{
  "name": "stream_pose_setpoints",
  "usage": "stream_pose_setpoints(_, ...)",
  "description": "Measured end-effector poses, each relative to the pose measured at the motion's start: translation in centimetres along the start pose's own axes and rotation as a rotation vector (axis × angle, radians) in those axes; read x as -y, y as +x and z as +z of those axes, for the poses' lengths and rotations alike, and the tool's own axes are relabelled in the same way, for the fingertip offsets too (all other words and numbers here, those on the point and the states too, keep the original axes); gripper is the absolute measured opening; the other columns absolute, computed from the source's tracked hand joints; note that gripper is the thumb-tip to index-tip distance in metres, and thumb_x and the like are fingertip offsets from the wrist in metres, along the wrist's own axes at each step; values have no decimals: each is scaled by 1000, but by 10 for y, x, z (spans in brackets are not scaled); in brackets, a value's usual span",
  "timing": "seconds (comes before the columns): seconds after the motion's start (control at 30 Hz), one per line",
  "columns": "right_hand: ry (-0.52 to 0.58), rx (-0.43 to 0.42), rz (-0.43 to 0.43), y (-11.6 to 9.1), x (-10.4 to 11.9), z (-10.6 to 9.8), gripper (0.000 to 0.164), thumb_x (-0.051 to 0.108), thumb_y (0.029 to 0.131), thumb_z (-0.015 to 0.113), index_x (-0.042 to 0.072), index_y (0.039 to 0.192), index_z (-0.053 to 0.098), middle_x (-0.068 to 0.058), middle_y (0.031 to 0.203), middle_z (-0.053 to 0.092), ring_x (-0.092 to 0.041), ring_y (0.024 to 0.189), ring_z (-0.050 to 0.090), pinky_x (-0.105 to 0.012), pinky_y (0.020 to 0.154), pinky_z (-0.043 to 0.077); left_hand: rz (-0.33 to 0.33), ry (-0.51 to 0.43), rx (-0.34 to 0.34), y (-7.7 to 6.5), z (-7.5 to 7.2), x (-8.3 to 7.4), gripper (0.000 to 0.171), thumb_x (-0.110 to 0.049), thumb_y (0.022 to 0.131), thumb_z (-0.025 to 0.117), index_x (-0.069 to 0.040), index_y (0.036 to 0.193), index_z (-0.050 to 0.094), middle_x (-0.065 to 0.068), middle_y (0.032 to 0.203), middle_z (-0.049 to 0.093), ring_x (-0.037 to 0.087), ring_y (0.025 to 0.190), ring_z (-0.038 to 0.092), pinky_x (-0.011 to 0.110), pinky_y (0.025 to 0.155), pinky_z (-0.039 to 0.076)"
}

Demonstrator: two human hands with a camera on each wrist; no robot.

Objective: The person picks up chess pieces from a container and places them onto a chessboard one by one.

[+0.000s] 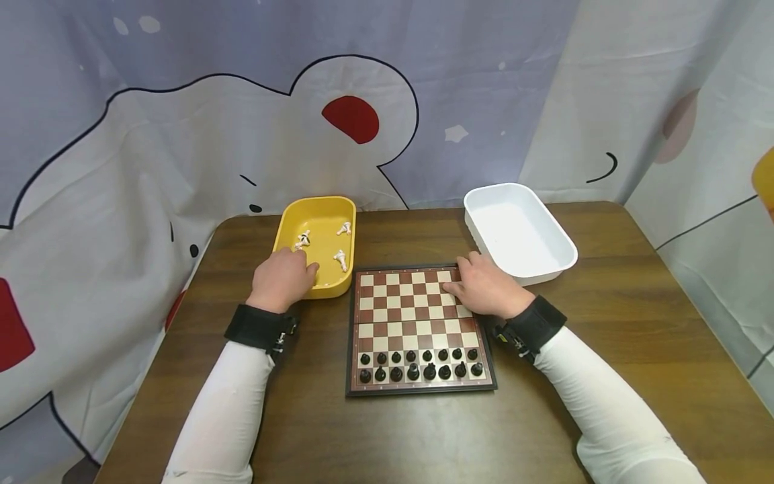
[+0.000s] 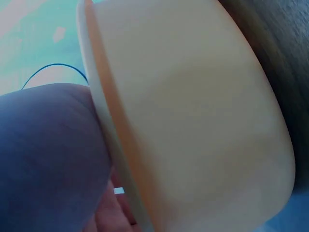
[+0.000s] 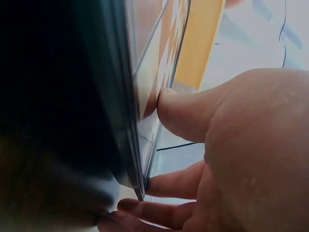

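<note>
My left hand (image 1: 282, 277) reaches over the near left part of a yellow tray (image 1: 317, 292). Its fingertips are hidden inside, so whether they hold anything is unclear. White chess pieces (image 1: 341, 259) lie on their sides in the tray, some right by the fingers. To the right is a brown-and-cream chessboard (image 1: 408, 290), with two rows of black chess pieces (image 1: 413, 371) standing along its near side. My right hand (image 1: 488, 286) grips the board's far right corner. In the right wrist view the thumb (image 3: 181, 113) presses the top surface while the fingers wrap about the corner.
A white tray (image 1: 565, 259) stands behind the board at the right, with no pieces visible inside it. Everything rests on a brown wooden table (image 1: 423, 437). A patterned curtain (image 1: 242, 134) hangs along the table's back edge.
</note>
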State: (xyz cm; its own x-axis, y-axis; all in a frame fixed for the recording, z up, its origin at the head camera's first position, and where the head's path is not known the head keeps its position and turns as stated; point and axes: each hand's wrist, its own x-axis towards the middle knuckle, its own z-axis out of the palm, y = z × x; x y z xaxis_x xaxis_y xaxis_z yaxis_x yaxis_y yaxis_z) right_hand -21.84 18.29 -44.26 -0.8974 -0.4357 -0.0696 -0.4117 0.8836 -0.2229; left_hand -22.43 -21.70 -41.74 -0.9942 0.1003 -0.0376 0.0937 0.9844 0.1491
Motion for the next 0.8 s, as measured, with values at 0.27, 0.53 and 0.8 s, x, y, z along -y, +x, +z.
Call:
stream_pose_setpoints(0.27,34,40,95,1,-3,0,82,48,113,62,-24,149,47,-39,132,59,-48,125,59,-58,111,49,-21,2,75,-3,-4,1,41,-35,112,59,4,113,71,16,89,59,32,78,60,45,64,50)
stream_pose_setpoints(0.53,118,118,174,4,-7,-2,82,51,113,59,-23,146,46,-41,129,67,-48,120,72,-58,101,57,-21,-10,100,-3,-4,6,39,-35,110,61,3,114,71,15,86,60,30,77,59,43,64,48)
stream_pose_setpoints(0.8,182,114,177,8,-14,0,69,37,117,54,-23,147,43,-31,113,69,-36,97,73,-53,88,58,-14,-13,102,-1,-5,7,41,-35,110,62,4,114,70,14,85,60,30,76,59,42,64,47)
